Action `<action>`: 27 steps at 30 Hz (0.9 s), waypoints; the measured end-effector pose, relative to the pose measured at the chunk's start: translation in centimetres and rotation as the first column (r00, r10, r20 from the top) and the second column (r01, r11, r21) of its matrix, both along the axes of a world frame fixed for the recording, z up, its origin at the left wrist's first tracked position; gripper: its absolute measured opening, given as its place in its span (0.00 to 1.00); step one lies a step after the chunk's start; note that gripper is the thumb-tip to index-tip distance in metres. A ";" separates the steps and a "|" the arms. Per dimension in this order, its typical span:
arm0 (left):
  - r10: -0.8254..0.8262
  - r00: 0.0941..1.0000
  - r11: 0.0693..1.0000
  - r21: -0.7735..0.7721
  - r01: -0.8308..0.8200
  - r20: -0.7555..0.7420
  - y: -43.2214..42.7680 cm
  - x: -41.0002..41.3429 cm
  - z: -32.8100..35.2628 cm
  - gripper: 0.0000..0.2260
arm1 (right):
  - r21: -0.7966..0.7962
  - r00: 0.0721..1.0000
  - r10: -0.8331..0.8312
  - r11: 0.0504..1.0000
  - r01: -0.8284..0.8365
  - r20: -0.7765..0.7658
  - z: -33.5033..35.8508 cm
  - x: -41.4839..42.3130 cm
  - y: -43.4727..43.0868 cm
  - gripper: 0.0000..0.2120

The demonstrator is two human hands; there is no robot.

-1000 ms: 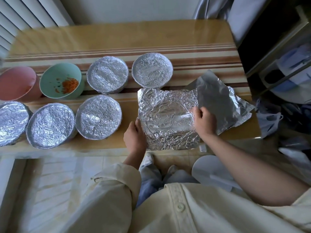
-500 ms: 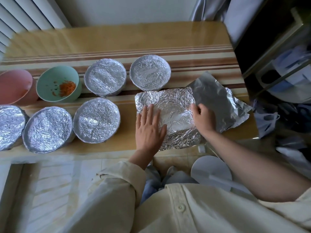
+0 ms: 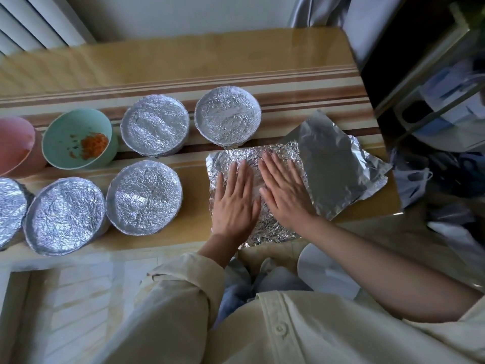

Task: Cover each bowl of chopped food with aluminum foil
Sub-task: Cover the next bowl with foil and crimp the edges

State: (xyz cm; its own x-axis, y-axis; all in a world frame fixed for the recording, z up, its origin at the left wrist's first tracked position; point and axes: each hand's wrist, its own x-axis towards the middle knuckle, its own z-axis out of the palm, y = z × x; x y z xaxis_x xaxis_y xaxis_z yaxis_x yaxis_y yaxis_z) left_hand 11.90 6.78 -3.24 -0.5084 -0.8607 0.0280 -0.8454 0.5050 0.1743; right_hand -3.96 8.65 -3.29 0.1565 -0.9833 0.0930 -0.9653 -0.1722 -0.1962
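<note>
A crinkled foil sheet (image 3: 273, 227) lies flat near the table's front edge. My left hand (image 3: 235, 200) and my right hand (image 3: 284, 190) press on it side by side, fingers straight. A smoother foil sheet (image 3: 333, 164) lies under its right side. Several foil-covered bowls stand to the left, among them one (image 3: 154, 128), another (image 3: 227, 116) and a third (image 3: 144, 197). A green bowl (image 3: 68, 132) holding chopped orange food (image 3: 94, 144) is uncovered. A pink bowl (image 3: 15, 143) at the far left is uncovered too.
The wooden table (image 3: 183, 56) has brown stripes across its middle and a right edge near a dark shelf unit (image 3: 433, 82). A white round stool (image 3: 322, 271) stands below the table's front edge, by my knees.
My left hand moved from the sheet's left edge onto it, then my right hand let go of the foil edge. Both palms now lie flat on the crinkled sheet.
</note>
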 end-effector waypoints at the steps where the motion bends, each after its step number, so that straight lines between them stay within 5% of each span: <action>1: 0.006 1.000 1.000 0.017 -0.006 0.006 -0.3 0.0 -0.2 0.28 | 0.039 0.999 -0.024 0.999 0.025 -0.030 -0.2 -0.2 -0.2 0.28; 6: 0.045 0.999 0.996 0.077 -0.044 -0.003 -1.6 0.4 -0.6 0.32 | 0.156 0.995 -0.074 0.984 0.083 -0.060 -0.8 -0.7 -1.6 0.30; 17: 0.110 0.984 0.991 0.095 -0.097 -0.140 -1.3 1.3 -1.3 0.32 | 0.151 0.933 -0.159 0.982 0.115 0.324 -1.7 -1.5 -0.6 0.29; 27: 0.174 0.961 0.984 0.080 -0.161 -0.214 -1.4 1.3 -1.7 0.28 | 0.175 0.883 -0.214 0.973 0.153 0.418 -1.6 -1.4 -0.2 0.29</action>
